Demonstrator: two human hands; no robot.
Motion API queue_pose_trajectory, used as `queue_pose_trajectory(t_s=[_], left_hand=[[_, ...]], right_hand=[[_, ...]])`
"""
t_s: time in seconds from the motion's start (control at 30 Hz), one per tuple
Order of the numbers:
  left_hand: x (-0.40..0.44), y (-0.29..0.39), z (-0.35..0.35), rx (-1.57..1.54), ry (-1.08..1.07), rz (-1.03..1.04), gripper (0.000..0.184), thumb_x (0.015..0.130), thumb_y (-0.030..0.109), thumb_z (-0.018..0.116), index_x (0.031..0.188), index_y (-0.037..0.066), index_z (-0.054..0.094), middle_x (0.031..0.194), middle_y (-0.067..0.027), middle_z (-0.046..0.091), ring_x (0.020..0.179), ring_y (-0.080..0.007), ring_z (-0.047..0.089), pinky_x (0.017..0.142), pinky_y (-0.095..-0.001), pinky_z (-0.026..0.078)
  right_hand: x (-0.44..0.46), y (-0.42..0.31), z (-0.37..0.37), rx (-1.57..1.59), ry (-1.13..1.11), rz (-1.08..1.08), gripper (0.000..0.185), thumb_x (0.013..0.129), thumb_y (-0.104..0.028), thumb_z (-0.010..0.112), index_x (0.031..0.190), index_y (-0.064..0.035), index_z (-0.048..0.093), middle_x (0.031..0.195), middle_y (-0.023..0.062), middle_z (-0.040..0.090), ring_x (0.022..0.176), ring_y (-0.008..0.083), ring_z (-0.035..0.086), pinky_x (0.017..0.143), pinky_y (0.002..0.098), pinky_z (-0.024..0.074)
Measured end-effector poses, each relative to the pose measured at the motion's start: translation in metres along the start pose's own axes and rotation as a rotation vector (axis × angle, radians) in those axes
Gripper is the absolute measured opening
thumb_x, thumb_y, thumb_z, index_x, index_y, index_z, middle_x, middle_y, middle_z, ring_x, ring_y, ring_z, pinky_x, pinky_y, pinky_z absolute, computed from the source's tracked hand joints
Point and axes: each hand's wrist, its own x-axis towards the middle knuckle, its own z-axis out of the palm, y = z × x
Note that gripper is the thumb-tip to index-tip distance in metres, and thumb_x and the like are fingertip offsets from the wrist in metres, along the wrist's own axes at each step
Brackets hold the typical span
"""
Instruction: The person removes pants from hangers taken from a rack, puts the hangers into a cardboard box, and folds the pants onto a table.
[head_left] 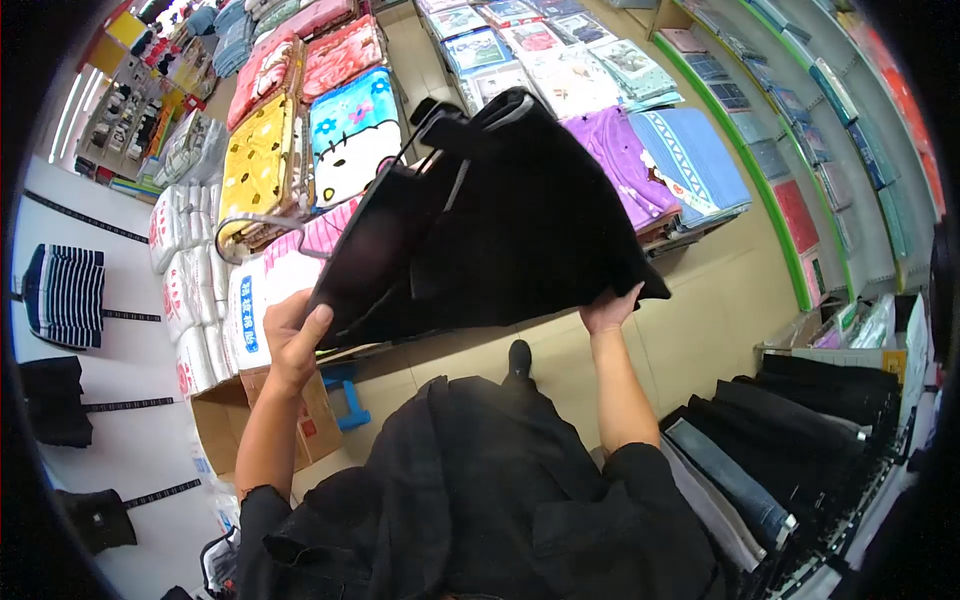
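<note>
A black garment [530,210] is stretched out in front of me above the display tables, its lower edge spread between my hands. My left hand [294,338] grips the garment's lower left corner, thumb on top. At its lower right edge, my right hand [610,310] pinches the cloth, with a small corner sticking out beyond the fingers. Dark clips [440,130] and a blurred pale curved piece [275,222], which look like parts of a hanger, show by its upper left side. I cannot tell whether it is trousers or a skirt.
Folded patterned blankets [355,125] and purple and blue textiles [620,160] lie stacked ahead. White wrapped packs [190,270] stand at left, above a cardboard box [300,420] and blue stool [345,400]. Dark trousers [800,440] hang at right, below green-edged shelves [745,150].
</note>
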Motion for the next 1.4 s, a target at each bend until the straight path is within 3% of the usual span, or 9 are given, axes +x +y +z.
queue_pose_trajectory(t_s=[0.13,0.4,0.57,0.77,1.03,1.1,1.13,1.2,1.4], left_hand=[[0.004,-0.026,0.002,0.031,0.001,-0.045,0.040,0.093,0.032,0.073,0.101,-0.007,0.071,0.075,0.0022,0.059,0.068,-0.0082,0.048,0.062,-0.0260,0.037],[0.017,-0.044,0.030,-0.070,-0.068,-0.324,0.033,0.097,0.024,0.071,0.111,-0.005,0.072,0.084,0.0038,0.062,0.077,-0.0066,0.052,0.068,-0.0240,0.042],[0.051,-0.059,0.055,-0.139,-0.162,-0.337,0.028,0.101,0.017,0.066,0.119,-0.003,0.069,0.093,0.0025,0.065,0.085,-0.0075,0.056,0.075,-0.0255,0.047],[0.100,-0.095,0.064,-0.533,-0.166,-0.327,0.045,0.104,0.019,0.062,0.143,-0.001,0.053,0.129,-0.0039,0.064,0.108,-0.0079,0.057,0.093,-0.0261,0.047],[0.150,-0.171,0.027,-0.788,0.089,-0.443,0.026,0.105,0.027,0.061,0.119,0.005,0.066,0.095,0.0039,0.067,0.081,-0.0063,0.056,0.075,-0.0235,0.045],[0.152,-0.227,0.018,-0.821,0.120,-0.520,0.026,0.105,0.026,0.061,0.120,0.005,0.066,0.096,0.0037,0.067,0.080,-0.0062,0.056,0.075,-0.0234,0.045],[0.150,-0.262,0.015,-0.836,0.131,-0.559,0.026,0.105,0.026,0.060,0.120,0.005,0.066,0.097,0.0037,0.068,0.080,-0.0062,0.056,0.074,-0.0234,0.045],[0.144,-0.343,0.014,-0.817,0.194,-0.665,0.025,0.106,0.027,0.059,0.116,0.006,0.067,0.095,0.0018,0.068,0.078,-0.0092,0.059,0.072,-0.0263,0.048],[0.117,-0.507,0.010,-0.800,0.251,-1.013,0.024,0.106,0.027,0.057,0.113,0.006,0.066,0.091,-0.0017,0.068,0.078,-0.0148,0.062,0.072,-0.0333,0.052]], right_hand=[[0.043,0.008,-0.014,0.112,-0.033,0.085,0.094,0.093,-0.080,0.038,0.153,-0.0078,0.044,0.161,0.0122,0.040,0.146,0.0355,0.038,0.122,0.0509,0.0289],[0.110,0.006,-0.041,-0.186,-0.027,0.017,0.052,0.096,-0.042,0.055,0.132,-0.0051,0.063,0.138,0.0134,0.063,0.129,0.0349,0.056,0.114,0.0497,0.0401],[0.143,-0.051,0.011,-0.297,0.029,-0.136,0.035,0.092,-0.025,0.063,0.119,-0.0041,0.067,0.122,0.0129,0.070,0.114,0.0325,0.065,0.103,0.0480,0.0510],[0.145,-0.123,0.156,-0.529,-0.034,-0.473,0.044,0.089,-0.017,0.071,0.129,-0.0033,0.062,0.127,0.0134,0.067,0.118,0.0312,0.063,0.106,0.0471,0.0491],[0.204,-0.058,0.178,-0.703,-0.082,-0.185,0.024,0.089,-0.032,0.067,0.105,-0.0139,0.070,0.111,0.0088,0.073,0.102,0.0261,0.069,0.098,0.0423,0.0523],[0.195,0.001,0.153,-0.918,0.293,-0.158,0.045,0.084,-0.042,0.071,0.121,-0.0190,0.060,0.114,0.0094,0.061,0.088,0.0237,0.060,0.068,0.0360,0.0483],[0.199,0.019,0.118,-0.974,0.201,-0.063,0.058,0.085,-0.042,0.069,0.134,-0.0149,0.053,0.132,0.0131,0.052,0.091,0.0260,0.059,0.062,0.0367,0.0456],[0.205,0.058,0.046,-1.158,0.235,0.098,0.058,0.088,-0.041,0.066,0.134,-0.0093,0.053,0.138,0.0166,0.054,0.107,0.0295,0.063,0.068,0.0394,0.0511],[0.023,0.172,0.031,-1.470,0.127,0.482,0.037,0.103,-0.033,0.055,0.128,-0.0064,0.063,0.121,0.0131,0.071,0.107,0.0257,0.071,0.088,0.0387,0.0540]])
